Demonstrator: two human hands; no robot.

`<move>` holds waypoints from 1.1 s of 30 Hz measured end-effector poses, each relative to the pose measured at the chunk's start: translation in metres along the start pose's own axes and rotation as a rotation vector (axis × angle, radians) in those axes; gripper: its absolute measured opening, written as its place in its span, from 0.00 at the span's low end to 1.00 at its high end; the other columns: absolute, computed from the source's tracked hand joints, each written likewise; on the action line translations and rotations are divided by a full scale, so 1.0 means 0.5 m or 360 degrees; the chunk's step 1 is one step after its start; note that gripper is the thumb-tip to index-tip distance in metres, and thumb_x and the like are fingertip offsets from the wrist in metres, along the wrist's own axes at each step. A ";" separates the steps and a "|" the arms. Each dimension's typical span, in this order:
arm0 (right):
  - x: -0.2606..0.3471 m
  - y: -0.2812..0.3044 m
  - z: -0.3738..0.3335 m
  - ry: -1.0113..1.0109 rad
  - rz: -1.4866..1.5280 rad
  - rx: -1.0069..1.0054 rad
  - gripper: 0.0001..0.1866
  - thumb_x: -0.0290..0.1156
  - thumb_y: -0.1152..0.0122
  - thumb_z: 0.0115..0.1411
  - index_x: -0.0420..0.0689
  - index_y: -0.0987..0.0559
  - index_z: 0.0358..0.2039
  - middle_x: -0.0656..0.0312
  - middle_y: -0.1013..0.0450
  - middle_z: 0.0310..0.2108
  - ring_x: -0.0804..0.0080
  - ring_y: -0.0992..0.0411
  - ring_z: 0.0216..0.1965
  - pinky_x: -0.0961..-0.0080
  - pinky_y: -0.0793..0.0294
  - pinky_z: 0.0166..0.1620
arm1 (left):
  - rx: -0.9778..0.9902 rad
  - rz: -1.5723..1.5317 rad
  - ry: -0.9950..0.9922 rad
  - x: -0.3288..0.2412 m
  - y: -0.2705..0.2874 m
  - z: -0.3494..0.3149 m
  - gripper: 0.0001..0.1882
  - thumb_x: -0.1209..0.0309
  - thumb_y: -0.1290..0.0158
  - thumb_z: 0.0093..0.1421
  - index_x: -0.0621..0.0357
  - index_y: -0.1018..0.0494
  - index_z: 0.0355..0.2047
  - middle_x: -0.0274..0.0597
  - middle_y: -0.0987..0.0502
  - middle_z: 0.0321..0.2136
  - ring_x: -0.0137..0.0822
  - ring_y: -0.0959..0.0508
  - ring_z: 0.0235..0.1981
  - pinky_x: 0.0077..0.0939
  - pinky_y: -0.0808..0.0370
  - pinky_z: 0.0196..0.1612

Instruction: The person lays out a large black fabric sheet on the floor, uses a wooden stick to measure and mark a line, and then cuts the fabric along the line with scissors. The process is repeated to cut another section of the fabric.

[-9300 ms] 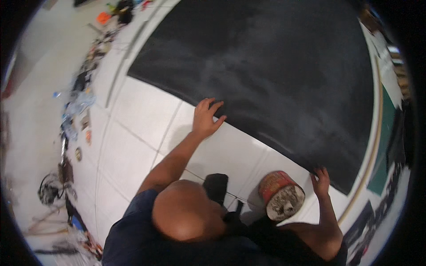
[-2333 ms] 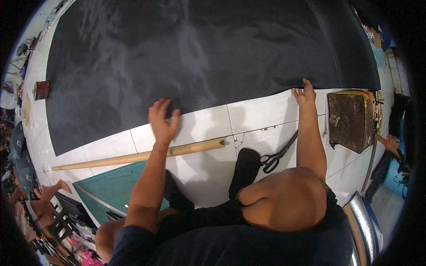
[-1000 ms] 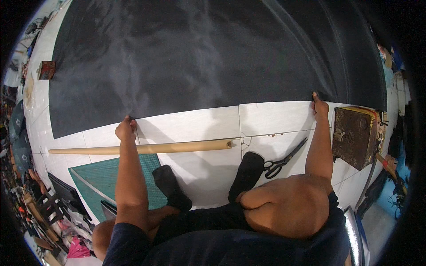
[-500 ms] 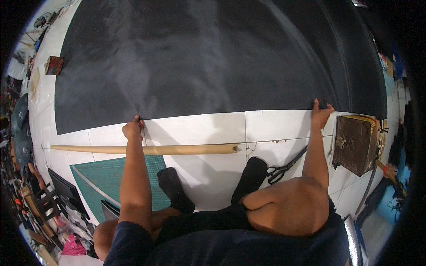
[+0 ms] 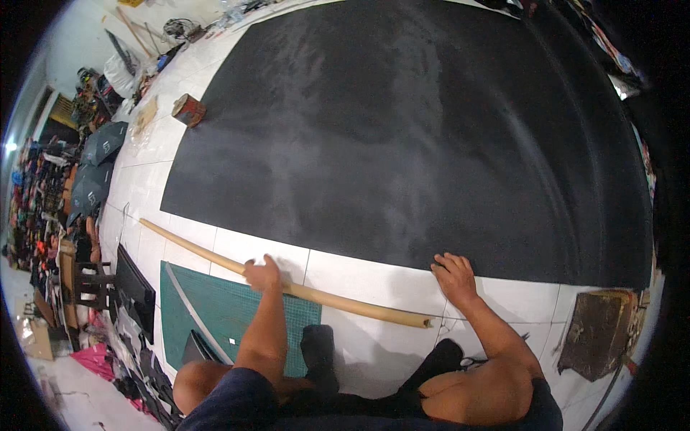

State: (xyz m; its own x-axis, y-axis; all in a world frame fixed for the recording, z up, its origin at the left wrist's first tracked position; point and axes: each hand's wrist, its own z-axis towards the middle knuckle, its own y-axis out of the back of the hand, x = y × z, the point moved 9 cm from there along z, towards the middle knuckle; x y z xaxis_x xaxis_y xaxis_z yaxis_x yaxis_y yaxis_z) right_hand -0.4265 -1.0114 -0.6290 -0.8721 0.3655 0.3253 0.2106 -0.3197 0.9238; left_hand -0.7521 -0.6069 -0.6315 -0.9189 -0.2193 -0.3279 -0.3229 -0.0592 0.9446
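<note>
A large black sheet of smooth, leather-like material (image 5: 359, 165) lies spread on the white tiled floor, with faint creases toward its right side. In front of its near edge a long tan tube (image 5: 352, 304), apparently cardboard, lies at a slant. My left hand (image 5: 263, 274) is closed around the tube left of its middle; some of the fingers are hidden. My right hand (image 5: 455, 279) rests with outstretched fingers on the sheet's near edge, pressing nothing between them. Scissors (image 5: 471, 361) are mostly hidden by my right forearm and knee.
A green cutting mat (image 5: 215, 305) with a metal ruler (image 5: 192, 309) on it lies at my near left. A rusty can (image 5: 188, 110) stands on the sheet's left edge. A worn brown block (image 5: 598, 334) is at the near right. Clutter lines the left wall.
My left hand has let go of the sheet's edge and moved to the tube, which now slants. My right hand has shifted left along the edge, fingers flatter. The view has turned.
</note>
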 end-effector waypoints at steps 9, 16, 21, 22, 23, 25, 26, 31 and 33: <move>0.020 -0.009 0.039 -0.0175 0.0269 0.0197 0.18 0.45 0.42 0.59 0.46 0.18 0.41 0.60 0.27 0.52 0.59 0.33 0.56 0.57 0.38 0.57 | -0.0037 -0.0529 0.0132 0.144 -0.006 0.039 0.36 0.51 0.45 0.58 0.76 0.36 0.50 0.66 0.27 0.44 0.57 0.25 0.45 0.44 0.29 0.50; 0.009 0.031 0.086 -0.0418 0.0576 0.0992 0.35 0.60 0.49 0.60 0.47 0.31 0.59 0.53 0.28 0.53 0.53 0.34 0.58 0.56 0.41 0.60 | 0.0166 -0.1099 -0.0117 -0.105 -0.095 -0.299 0.31 0.51 0.45 0.60 0.73 0.34 0.43 0.55 0.29 0.36 0.48 0.27 0.38 0.40 0.31 0.46; 0.079 0.054 0.082 -0.0294 0.0270 0.0940 0.36 0.52 0.40 0.58 0.49 0.35 0.62 0.49 0.30 0.48 0.53 0.32 0.53 0.52 0.34 0.53 | 0.0894 -0.1888 -0.0077 -0.232 -0.146 -0.507 0.26 0.57 0.42 0.61 0.70 0.36 0.44 0.49 0.28 0.33 0.35 0.21 0.25 0.25 0.23 0.24; 0.052 0.058 0.057 -0.0358 0.0149 0.0850 0.36 0.51 0.40 0.57 0.50 0.35 0.62 0.50 0.30 0.46 0.53 0.32 0.50 0.53 0.32 0.50 | 0.1010 -0.1672 -0.0205 -0.245 -0.160 -0.522 0.25 0.56 0.43 0.62 0.69 0.33 0.42 0.48 0.28 0.33 0.37 0.22 0.28 0.28 0.24 0.28; 0.035 0.061 0.041 -0.0412 0.0055 0.0744 0.35 0.50 0.39 0.57 0.52 0.35 0.63 0.52 0.31 0.44 0.54 0.31 0.48 0.54 0.29 0.48 | 0.1100 -0.1435 -0.0353 -0.253 -0.166 -0.519 0.23 0.55 0.45 0.62 0.67 0.31 0.41 0.48 0.27 0.32 0.39 0.22 0.31 0.31 0.24 0.31; -0.020 0.060 0.018 -0.0471 -0.0118 0.0618 0.34 0.49 0.39 0.57 0.56 0.36 0.63 0.54 0.32 0.41 0.54 0.31 0.45 0.57 0.26 0.44 | 0.0858 -0.1084 -0.0709 -0.270 -0.143 -0.482 0.23 0.51 0.49 0.63 0.63 0.25 0.35 0.49 0.26 0.33 0.46 0.24 0.36 0.38 0.30 0.42; -0.063 0.059 0.000 -0.0486 -0.0206 0.0601 0.33 0.48 0.39 0.58 0.58 0.36 0.63 0.54 0.34 0.40 0.54 0.31 0.44 0.57 0.26 0.43 | 0.0645 -0.0929 -0.0879 -0.291 -0.124 -0.444 0.22 0.53 0.49 0.63 0.63 0.26 0.38 0.50 0.26 0.34 0.47 0.27 0.40 0.40 0.32 0.45; -0.179 0.072 0.035 -0.0616 -0.0332 0.0494 0.31 0.45 0.42 0.61 0.63 0.38 0.65 0.54 0.34 0.41 0.54 0.31 0.43 0.57 0.25 0.42 | 0.0035 -0.0217 -0.1307 -0.363 -0.132 -0.243 0.35 0.50 0.50 0.62 0.63 0.39 0.60 0.65 0.39 0.59 0.61 0.41 0.62 0.52 0.45 0.63; -0.233 0.084 0.086 -0.0678 -0.0381 0.0417 0.31 0.44 0.43 0.62 0.63 0.39 0.65 0.53 0.34 0.41 0.54 0.31 0.43 0.57 0.25 0.43 | 0.0054 -0.0031 -0.1260 -0.395 -0.165 -0.206 0.38 0.46 0.54 0.63 0.62 0.44 0.64 0.66 0.47 0.64 0.60 0.49 0.66 0.52 0.52 0.66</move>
State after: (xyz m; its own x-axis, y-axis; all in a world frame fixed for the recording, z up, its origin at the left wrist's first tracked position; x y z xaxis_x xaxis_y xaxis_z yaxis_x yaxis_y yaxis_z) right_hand -0.2969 -1.0300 -0.6195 -0.6648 0.7399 0.1026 0.1788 0.0243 0.9836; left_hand -0.5204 -0.6589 -0.6429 -0.7966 0.5405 -0.2706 -0.3358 -0.0234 0.9416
